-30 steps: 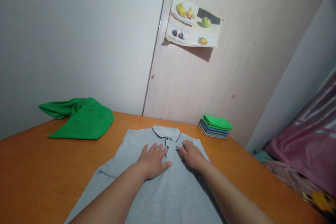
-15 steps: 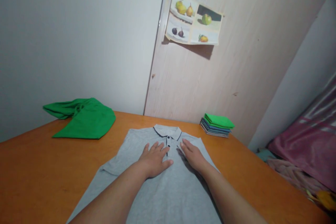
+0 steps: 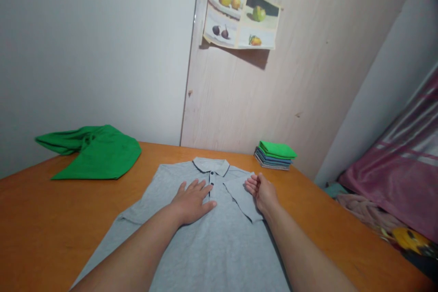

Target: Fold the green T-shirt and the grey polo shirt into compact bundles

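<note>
Grey shirt (image 3: pixel 214 251) lies mostly left of the folded pile (image 3: pixel 275 155), left hand (image 3: pixel 193 201) spread flat on it, right hand (image 3: pixel 264 192) curled nearer the pile, maybe gripping, I can't tell, as the tucked-in sleeve (image 3: pixel 244 198) seems to need patting flat.

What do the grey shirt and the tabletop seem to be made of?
The grey shirt looks like matte knit fabric, perhaps cotton: mottled, softly creased. The tabletop may be varnished wood or laminate, given its orange-brown colour and faint sheen.
</note>
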A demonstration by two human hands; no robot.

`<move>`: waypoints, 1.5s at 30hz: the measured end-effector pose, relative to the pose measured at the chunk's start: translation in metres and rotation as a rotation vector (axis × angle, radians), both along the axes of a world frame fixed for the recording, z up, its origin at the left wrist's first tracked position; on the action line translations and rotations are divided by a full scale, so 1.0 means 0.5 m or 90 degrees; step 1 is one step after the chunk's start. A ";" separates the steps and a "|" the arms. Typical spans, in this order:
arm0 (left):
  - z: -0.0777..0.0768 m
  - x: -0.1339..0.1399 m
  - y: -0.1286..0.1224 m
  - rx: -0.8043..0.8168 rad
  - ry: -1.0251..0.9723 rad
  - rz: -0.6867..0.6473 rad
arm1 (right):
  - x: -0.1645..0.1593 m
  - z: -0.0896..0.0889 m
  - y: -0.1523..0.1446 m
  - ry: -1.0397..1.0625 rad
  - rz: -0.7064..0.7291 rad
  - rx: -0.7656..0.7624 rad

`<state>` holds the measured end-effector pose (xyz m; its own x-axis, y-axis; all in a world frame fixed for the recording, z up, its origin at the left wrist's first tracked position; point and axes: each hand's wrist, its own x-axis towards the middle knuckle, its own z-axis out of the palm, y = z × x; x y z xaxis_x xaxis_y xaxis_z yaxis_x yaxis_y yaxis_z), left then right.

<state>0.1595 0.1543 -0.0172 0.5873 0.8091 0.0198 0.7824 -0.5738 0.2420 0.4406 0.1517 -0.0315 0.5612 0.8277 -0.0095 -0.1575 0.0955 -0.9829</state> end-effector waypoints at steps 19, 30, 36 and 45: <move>-0.004 -0.001 -0.006 0.003 -0.018 0.000 | -0.063 -0.013 -0.026 -0.878 0.247 -0.134; -0.005 -0.002 -0.009 -0.001 -0.013 0.007 | -0.066 -0.017 -0.026 -0.985 0.288 -0.255; -0.004 -0.002 -0.008 0.001 -0.006 0.004 | -0.062 -0.023 -0.020 -0.985 0.289 -0.246; 0.004 -0.001 -0.015 0.006 -0.001 0.004 | -0.065 -0.021 -0.021 -0.970 0.280 -0.244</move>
